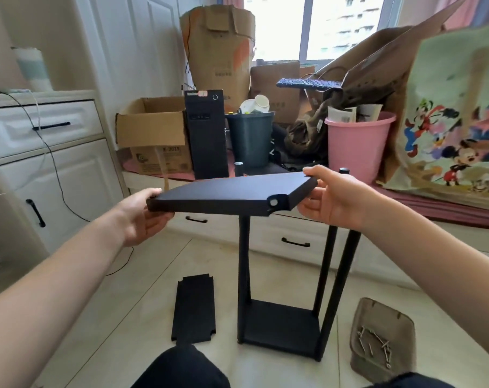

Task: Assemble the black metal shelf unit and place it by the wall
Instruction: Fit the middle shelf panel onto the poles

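- Bare pale tiled floor (131,303) at 8 o'clock of the black metal shelf frame (282,326) gives open passage.
- A flat black metal panel (194,308) lies at 9 o'clock, just beside the frame.
- A grey pulp tray of screws (382,340) blocks 3 o'clock.
- White drawer fronts (288,239) close 12 o'clock.

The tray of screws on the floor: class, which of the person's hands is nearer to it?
Right. The right hand holds the shelf panel above the tray of screws; the left hand grips the panel's far end.
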Action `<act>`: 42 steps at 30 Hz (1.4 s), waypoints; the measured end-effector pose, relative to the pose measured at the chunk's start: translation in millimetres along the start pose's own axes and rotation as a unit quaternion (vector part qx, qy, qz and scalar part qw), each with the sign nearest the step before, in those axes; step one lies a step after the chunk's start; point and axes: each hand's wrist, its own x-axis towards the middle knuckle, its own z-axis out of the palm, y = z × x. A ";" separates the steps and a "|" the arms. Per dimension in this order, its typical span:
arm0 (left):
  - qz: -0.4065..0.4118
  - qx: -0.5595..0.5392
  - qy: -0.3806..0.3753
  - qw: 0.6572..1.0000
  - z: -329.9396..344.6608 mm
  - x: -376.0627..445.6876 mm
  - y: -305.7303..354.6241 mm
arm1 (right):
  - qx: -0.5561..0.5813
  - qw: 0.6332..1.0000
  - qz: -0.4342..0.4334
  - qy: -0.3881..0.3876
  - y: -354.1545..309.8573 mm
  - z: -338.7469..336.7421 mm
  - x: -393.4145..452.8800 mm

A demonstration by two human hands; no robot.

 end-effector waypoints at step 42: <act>0.109 0.033 -0.174 0.978 148.7 69.4 -14.3 | -0.091 0.974 -0.069 0.196 -45.5 -155.9 127.8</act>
